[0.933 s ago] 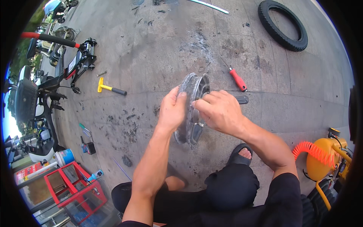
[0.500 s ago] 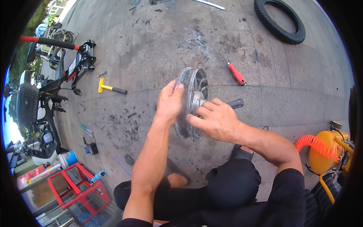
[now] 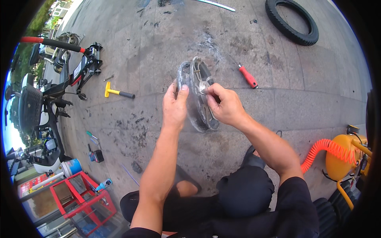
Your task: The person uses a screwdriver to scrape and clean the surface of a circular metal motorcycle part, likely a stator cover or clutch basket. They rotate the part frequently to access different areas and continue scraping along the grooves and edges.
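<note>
A grey, dusty metal wheel rim (image 3: 194,113) without a tyre is held upright above the ground in front of me. My left hand (image 3: 175,105) grips its left edge, thumb on the near side and fingers behind. Closed in a pinch, my right hand (image 3: 225,104) is at the hub (image 3: 203,85) on the rim's right face. A small thin piece shows at its fingertips, too small to name. Behind the pinch, part of the hub is hidden.
A red-handled screwdriver (image 3: 249,77), a yellow hammer (image 3: 119,94) and a black tyre (image 3: 293,23) lie on the stained paving. At left stand a floor jack (image 3: 85,65), a scooter (image 3: 47,115) and a red tool rack (image 3: 85,204). A yellow air tank (image 3: 337,158) with an orange coiled hose (image 3: 323,146) is at right.
The rim has moved up and slightly left, and is tilted differently. My right hand has shifted upward at the hub into a tighter pinch. A dark handle right of the rim no longer sticks out there.
</note>
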`<state>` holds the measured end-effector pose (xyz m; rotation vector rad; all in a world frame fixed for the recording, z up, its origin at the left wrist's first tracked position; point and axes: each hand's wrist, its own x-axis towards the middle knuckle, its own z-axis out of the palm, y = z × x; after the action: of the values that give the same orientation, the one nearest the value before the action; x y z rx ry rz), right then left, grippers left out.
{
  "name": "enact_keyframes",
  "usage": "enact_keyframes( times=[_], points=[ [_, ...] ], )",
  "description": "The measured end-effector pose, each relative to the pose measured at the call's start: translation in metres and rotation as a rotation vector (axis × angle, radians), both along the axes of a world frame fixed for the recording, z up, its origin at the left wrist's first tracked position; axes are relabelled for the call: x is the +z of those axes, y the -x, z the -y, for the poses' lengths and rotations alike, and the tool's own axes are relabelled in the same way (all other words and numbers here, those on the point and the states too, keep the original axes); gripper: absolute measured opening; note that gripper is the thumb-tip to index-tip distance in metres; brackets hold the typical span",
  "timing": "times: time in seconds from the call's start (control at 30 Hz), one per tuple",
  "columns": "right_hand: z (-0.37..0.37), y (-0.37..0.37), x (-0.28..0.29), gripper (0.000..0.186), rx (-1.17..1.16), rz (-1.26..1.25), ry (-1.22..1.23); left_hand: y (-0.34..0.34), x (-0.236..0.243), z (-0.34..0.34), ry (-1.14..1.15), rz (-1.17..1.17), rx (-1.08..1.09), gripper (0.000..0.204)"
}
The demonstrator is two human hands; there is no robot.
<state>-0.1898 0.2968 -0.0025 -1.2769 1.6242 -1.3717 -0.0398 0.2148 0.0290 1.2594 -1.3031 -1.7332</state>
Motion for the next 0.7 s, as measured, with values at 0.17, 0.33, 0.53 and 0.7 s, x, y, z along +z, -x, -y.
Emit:
enact_keyframes(
  times=[0.17, 0.33, 0.53, 0.7],
  points=[
    [0.019, 0.001, -0.002, 0.019, -0.067, 0.075, 0.048, -0.001, -0.025, -0.030, 0.250, 0.080, 0.129, 0.027],
    [0.021, 0.019, 0.013, 0.020, 0.016, -0.015, 0.021, -0.011, -0.004, -0.031, 0.396, 0.398, 0.079, 0.025],
    [0.037, 0.017, 0.014, 0.015, 0.056, -0.144, -0.170, -0.023, -0.007, -0.030, 0.487, 0.567, 0.002, 0.024],
    [0.035, 0.015, 0.003, 0.015, 0.037, -0.221, 0.025, -0.018, -0.003, -0.027, 0.535, 0.568, 0.000, 0.023]
  ],
)
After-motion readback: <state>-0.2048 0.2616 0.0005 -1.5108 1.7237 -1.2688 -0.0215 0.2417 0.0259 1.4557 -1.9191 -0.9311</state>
